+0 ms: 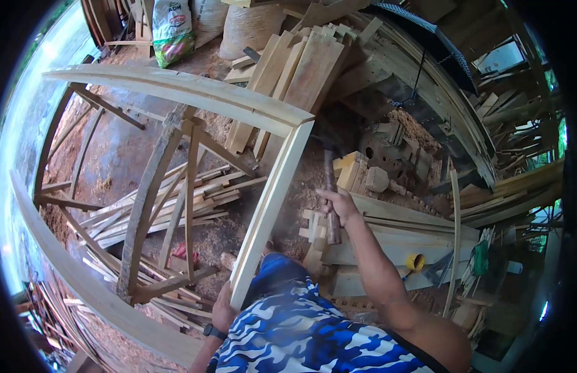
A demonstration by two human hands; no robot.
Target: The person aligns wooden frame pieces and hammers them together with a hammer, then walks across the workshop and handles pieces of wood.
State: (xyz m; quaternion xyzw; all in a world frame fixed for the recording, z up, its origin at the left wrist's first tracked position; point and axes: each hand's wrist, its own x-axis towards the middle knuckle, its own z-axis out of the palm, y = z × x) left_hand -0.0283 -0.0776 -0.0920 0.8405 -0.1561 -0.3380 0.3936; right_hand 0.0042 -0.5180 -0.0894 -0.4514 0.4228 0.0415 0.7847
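A pale wooden frame (pixel 271 205) with grooved members lies over wooden trestles (pixel 145 205) in front of me. My left hand (pixel 224 309), a watch on its wrist, is closed round the near end of the frame's cross member. In my right hand (pixel 339 206) is a hammer (pixel 330 177), gripped by its wooden handle. The hammer's dark head points away from me, just right of the frame's far right corner and apart from it. Part of the frame's near long member is hidden behind my left hand and body.
Thin wood strips (pixel 195 199) lie on the floor beneath the frame. Stacked planks (pixel 310 68) and full sacks (pixel 174 31) stand at the back. To the right are a metal machine part (pixel 391 146), boards (pixel 388 239) and a yellow cup-shaped object (pixel 415 262).
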